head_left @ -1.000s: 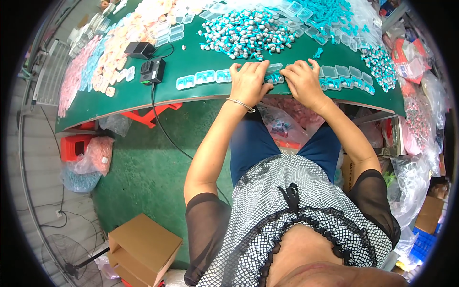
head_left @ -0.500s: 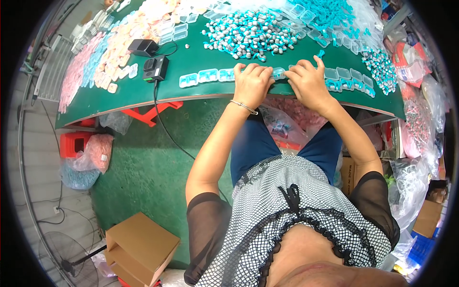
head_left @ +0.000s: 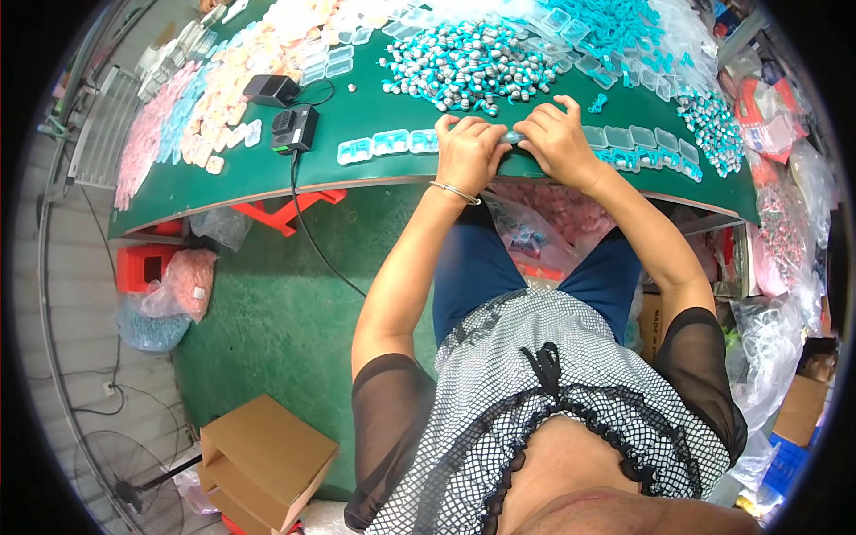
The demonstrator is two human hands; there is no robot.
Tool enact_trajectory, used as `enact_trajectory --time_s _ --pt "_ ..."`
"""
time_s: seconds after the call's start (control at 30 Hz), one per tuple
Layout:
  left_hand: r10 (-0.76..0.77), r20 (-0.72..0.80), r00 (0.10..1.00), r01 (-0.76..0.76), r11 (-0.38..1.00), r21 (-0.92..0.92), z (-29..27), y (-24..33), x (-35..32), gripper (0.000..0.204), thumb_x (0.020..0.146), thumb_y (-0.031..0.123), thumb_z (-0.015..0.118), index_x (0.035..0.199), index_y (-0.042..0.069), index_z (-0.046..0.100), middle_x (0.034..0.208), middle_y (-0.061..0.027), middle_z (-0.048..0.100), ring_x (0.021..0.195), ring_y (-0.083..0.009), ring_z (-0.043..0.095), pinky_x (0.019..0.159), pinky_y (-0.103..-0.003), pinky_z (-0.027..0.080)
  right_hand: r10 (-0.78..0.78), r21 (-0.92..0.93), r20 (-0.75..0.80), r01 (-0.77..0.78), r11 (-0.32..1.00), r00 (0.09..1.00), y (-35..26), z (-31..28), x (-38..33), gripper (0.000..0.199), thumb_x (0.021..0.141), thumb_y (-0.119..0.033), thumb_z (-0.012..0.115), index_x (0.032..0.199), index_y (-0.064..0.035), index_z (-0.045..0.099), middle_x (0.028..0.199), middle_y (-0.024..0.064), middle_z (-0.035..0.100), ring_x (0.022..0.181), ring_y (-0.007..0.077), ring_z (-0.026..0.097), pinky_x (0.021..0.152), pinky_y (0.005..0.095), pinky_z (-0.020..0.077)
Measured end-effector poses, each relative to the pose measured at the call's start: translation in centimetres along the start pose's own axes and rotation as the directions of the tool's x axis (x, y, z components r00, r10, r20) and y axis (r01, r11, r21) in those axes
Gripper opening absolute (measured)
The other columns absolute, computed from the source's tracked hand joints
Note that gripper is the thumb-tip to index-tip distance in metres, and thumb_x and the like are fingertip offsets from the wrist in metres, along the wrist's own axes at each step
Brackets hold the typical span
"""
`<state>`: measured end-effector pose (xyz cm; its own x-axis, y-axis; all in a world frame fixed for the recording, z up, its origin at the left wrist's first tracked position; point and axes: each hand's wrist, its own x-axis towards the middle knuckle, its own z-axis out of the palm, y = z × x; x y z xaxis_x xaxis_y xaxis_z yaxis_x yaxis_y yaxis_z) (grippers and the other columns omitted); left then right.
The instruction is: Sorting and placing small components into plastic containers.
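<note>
The left hand (head_left: 467,153) and right hand (head_left: 560,144) meet at a small, bluish clear plastic box (head_left: 511,137), likely to steady both ends. Their fingers curl inward, but whether either grips or merely presses cannot be told. Lidded clear boxes holding teal pieces (head_left: 390,142) line up leftward, open ones (head_left: 624,160) rightward, seemingly within easy reach. The green tabletop's (head_left: 366,111) front edge lies close; bare surface separates the row from a grey-and-teal heap (head_left: 468,64) beyond.
</note>
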<state>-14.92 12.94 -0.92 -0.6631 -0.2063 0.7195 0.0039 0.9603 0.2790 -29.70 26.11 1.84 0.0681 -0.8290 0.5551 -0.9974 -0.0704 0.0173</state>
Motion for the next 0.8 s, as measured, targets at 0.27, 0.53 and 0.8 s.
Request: enact_trajectory --time_s 0.27,0.53,0.8 --pt "0.07 0.111 0.991 -0.089 0.979 0.185 -2.3 1.6 -0.4 0.034 0.071 0.03 0.076 0.101 0.017 0.065 0.118 -0.0028 0.06 0.11 -0.0218 0.054 0.093 -0.048 0.032 0.261 0.085 0.107 -0.271 0.959 0.959 4.4 -2.1 -1.9 0.024 0.084 -0.028 0.063 0.105 -0.0154 0.065 0.104 0.0011 0.064 0.104 0.0219 0.056 0.096 0.0445 0.032" --pt "0.018 0.172 0.985 -0.036 0.994 0.101 1.2 4.9 1.4 0.045 0.066 0.037 0.078 0.102 0.015 0.065 0.108 -0.0015 0.061 0.104 -0.0231 0.054 0.091 -0.046 0.03 0.375 -0.034 0.267 -0.38 0.924 0.888 6.0 -1.6 -3.6 0.023 0.081 -0.027 0.067 0.102 -0.0168 0.068 0.103 0.0014 0.062 0.109 0.0231 0.052 0.097 0.0535 0.0287" --pt "-0.101 0.178 0.979 0.075 0.986 0.147 2.2 5.4 1.3 0.041 0.068 0.037 0.077 0.101 0.014 0.067 0.106 -0.0007 0.062 0.106 -0.0222 0.052 0.092 -0.05 0.028 0.391 0.071 0.081 -0.396 0.915 0.917 5.2 -2.0 -3.8 0.018 0.073 -0.018 0.074 0.088 -0.0137 0.065 0.089 0.0002 0.061 0.096 0.0212 0.056 0.093 0.046 0.032"
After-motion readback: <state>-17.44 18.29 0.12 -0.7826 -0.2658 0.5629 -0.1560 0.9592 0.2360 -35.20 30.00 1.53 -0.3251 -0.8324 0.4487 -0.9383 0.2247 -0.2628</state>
